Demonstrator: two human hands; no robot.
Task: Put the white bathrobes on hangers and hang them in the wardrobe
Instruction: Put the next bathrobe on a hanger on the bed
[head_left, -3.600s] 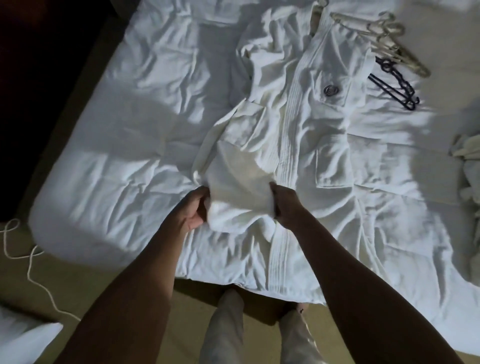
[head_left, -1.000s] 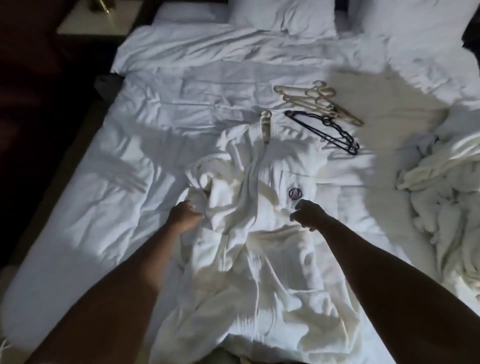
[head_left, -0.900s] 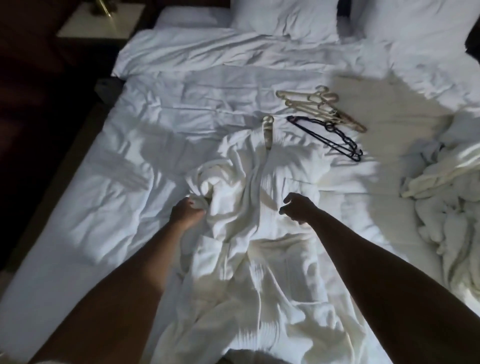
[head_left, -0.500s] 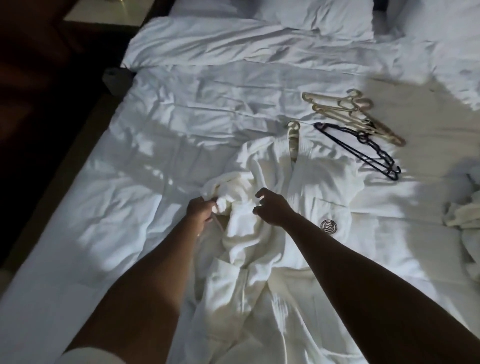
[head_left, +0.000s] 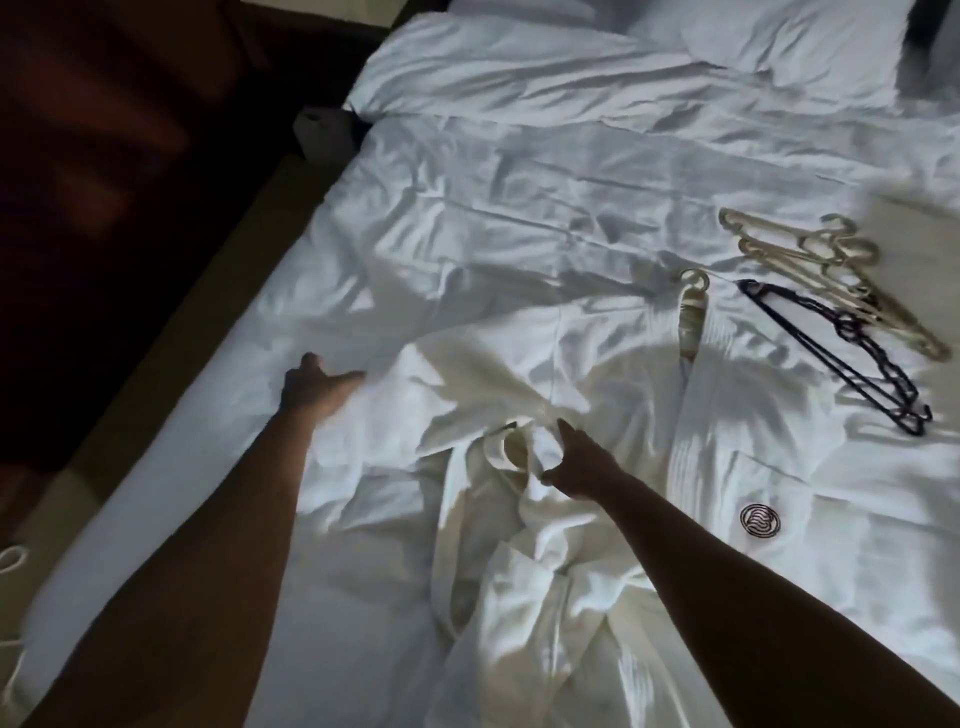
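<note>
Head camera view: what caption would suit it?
Two hands spread a white bathrobe on a bed beside spare hangers.

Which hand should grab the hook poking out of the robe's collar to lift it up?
Probably the right hand. It rests on the bathrobe below the collar, nearer the hanger hook. The left hand reaches out to the far sleeve side.

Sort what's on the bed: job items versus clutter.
For the job: white terry bathrobe with round crest; cream hanger inside its collar; spare cream plastic hangers; dark plastic hangers.

Lying about: white pillows; rumpled white duvet.
</note>
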